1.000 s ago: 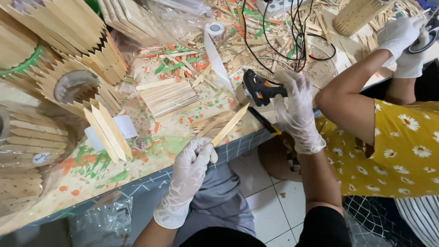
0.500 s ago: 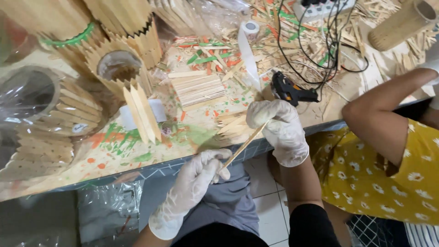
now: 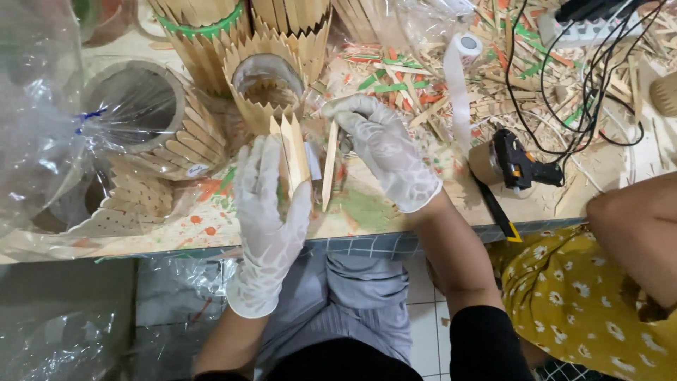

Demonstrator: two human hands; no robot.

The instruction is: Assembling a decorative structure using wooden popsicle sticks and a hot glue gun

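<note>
My left hand [image 3: 266, 212], in a white glove, grips an upright panel of joined pointed wooden sticks [image 3: 293, 152] at the table's front edge. My right hand [image 3: 384, 148], also gloved, pinches a single pointed wooden stick [image 3: 328, 173] and holds it upright just right of the panel. Right behind the panel stands a round holder clad in pointed sticks [image 3: 268, 81].
More stick-clad holders [image 3: 144, 113], some wrapped in clear plastic, crowd the left. A black glue gun [image 3: 522, 166], a tape roll [image 3: 467, 49], a power strip with black cables [image 3: 585, 21] and loose stick scraps lie right. Another person's arm [image 3: 635, 226] in yellow flowered clothing is at right.
My view swung left. My right hand left the glue gun and carried the single stick over to the panel, which my left hand has taken hold of.
</note>
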